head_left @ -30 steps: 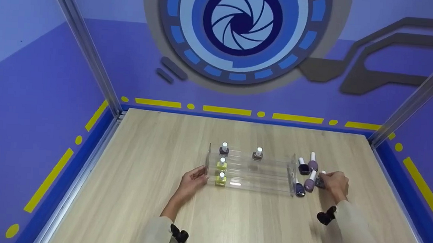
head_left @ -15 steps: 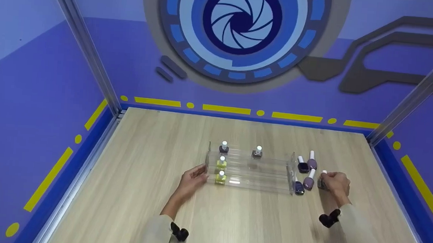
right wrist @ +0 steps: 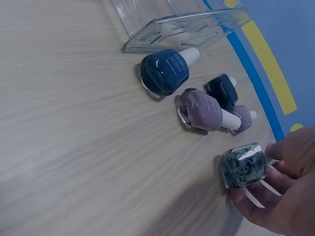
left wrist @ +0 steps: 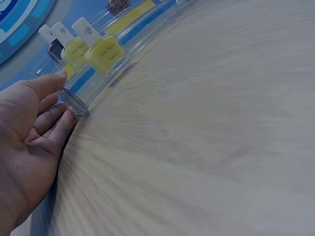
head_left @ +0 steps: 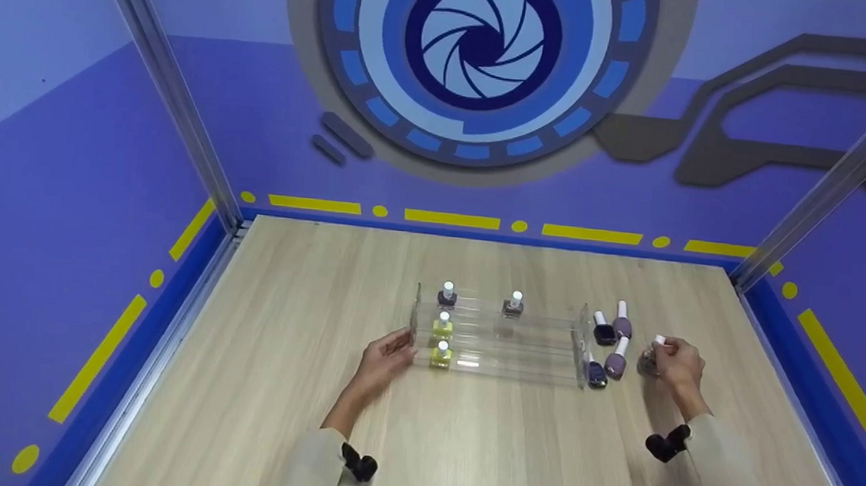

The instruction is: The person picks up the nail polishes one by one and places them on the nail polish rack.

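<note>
My left hand (head_left: pixel 387 357) rests its fingertips against the left end of a clear acrylic tiered rack (head_left: pixel 516 364); the fingers are loosely extended in the left wrist view. On the rack stand a lower yellow nail polish bottle (left wrist: pixel 106 54), another yellow bottle (left wrist: pixel 75 52) one tier up, and a dark bottle (head_left: pixel 447 298) and a brownish glitter bottle (head_left: pixel 513 305) on the top tier. Off the rack's right end, my right hand (head_left: pixel 681 363) pinches the white cap of a dark-speckled nail polish bottle (right wrist: pixel 243 164), held tilted close over the table.
Between rack and right hand lie several nail polish bottles: a dark blue one (right wrist: pixel 165 72), a near-black one (right wrist: pixel 221 92), a mauve one (right wrist: pixel 202 110) and a second mauve one (right wrist: pixel 240 119). Walls with metal corner posts (head_left: pixel 178 100) bound the wooden table (head_left: pixel 310 280).
My right hand has drawn the speckled bottle slightly right, away from the other bottles, and its cap now shows higher. My left hand stays at the rack's end.
</note>
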Demonstrator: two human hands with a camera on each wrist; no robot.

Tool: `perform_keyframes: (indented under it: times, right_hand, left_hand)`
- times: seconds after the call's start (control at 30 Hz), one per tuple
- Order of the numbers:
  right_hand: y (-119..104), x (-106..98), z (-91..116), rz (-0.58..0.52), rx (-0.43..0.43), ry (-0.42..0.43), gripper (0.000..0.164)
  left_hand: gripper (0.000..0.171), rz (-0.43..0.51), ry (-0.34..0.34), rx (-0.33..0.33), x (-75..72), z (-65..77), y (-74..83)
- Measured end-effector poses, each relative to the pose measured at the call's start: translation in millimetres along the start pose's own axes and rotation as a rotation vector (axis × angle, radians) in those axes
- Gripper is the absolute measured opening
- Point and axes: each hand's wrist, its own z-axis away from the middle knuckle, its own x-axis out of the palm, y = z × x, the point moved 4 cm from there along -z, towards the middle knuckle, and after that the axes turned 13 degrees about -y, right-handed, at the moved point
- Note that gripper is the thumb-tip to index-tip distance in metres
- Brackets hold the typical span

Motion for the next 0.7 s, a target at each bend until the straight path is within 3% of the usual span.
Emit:
perform_keyframes:
  times: [0.7]
  right_hand:
    - [-34.8, -14.9, 13.6, -0.046, -0.171, 0.122, 0.034]
  left_hand:
    - [0.058, -0.037, 0.007, -0.001, -0.2, 0.8, 0.4]
